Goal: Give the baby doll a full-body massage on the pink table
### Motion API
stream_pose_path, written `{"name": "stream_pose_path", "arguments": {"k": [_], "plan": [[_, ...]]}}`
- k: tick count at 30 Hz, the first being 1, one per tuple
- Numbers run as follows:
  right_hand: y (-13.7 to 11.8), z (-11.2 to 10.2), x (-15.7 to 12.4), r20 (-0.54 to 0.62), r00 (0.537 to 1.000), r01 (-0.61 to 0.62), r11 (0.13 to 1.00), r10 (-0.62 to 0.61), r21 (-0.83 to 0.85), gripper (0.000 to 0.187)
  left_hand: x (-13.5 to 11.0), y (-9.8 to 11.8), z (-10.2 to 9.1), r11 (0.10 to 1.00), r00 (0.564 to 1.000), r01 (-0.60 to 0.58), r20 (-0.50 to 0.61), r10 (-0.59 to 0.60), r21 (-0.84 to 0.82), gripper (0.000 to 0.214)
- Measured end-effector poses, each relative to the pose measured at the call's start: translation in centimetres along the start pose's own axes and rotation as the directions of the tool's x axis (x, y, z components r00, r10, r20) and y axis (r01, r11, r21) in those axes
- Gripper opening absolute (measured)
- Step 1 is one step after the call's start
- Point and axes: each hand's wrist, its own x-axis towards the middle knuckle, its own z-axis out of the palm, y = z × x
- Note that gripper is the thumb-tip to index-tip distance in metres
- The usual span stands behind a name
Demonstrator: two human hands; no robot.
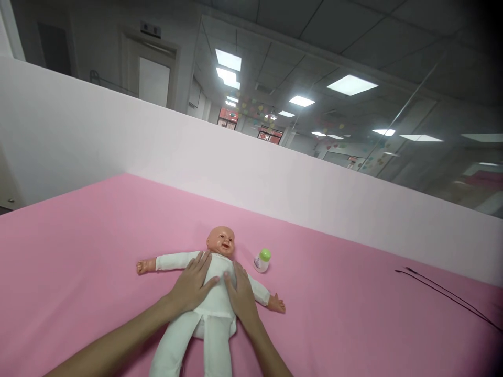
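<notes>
In one ceiling-lit room (298, 47), on one pink cloth (98, 251), one white-clad baby doll (214, 293) is laid face up, pressed at the chest by two open grips, left hand (192, 284) and right hand (241, 296), one green-capped bottle (262, 261) set just beside

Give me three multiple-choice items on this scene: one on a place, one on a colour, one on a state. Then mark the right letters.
1. Where is the small bottle relative to the baby doll?
A. Beside its head
B. By its feet
C. On its chest

2. What colour is the bottle's cap?
A. Red
B. Green
C. White

3. What is the right hand doing?
A. Holding the bottle
B. Resting on the doll's torso
C. Hanging clear of the doll

1: A, it stands on the pink surface just off the head.
2: B, the cap shows green.
3: B, its fingers lie spread on the white suit.
</notes>
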Motion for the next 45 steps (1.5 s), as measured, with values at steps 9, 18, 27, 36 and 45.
{"name": "stream_pose_path", "arguments": {"k": [9, 18, 27, 36, 45], "plan": [[0.4, 0.6, -1.0, -0.079, 0.995, 0.056, 0.998, -0.056, -0.004, 0.07, -3.9, 0.3, -1.5, 0.993, 0.991, 0.106, 0.084, -0.102, -0.044, 0.084], [0.4, 0.5, -1.2, -0.084, 0.993, 0.079, 0.997, -0.077, 0.014, 0.069, -12.3, 3.0, 1.9, 0.992, 0.986, -0.025, -0.16, 0.045, 0.121, 0.064], [0.0, 0.2, -1.4, -0.107, 0.985, 0.136, 0.991, -0.133, 0.019, 0.064, -18.6, 1.7, -0.9, 0.985, 0.977, -0.113, -0.164, 0.134, 0.129, 0.065], [-0.6, -0.3, -1.6, -0.115, 0.978, 0.174, 0.984, -0.176, -0.026, 0.058, -22.5, -1.3, -0.4, 0.886, 0.891, -0.416, -0.103, 0.442, 0.204, 0.057], [-3.6, -0.9, -6.1, 0.044, 0.996, 0.077, 0.991, -0.082, 0.108, 0.055, -23.1, -1.2, 1.5, 0.932, 0.91, -0.346, -0.202, 0.361, 0.106, 0.073]]}}
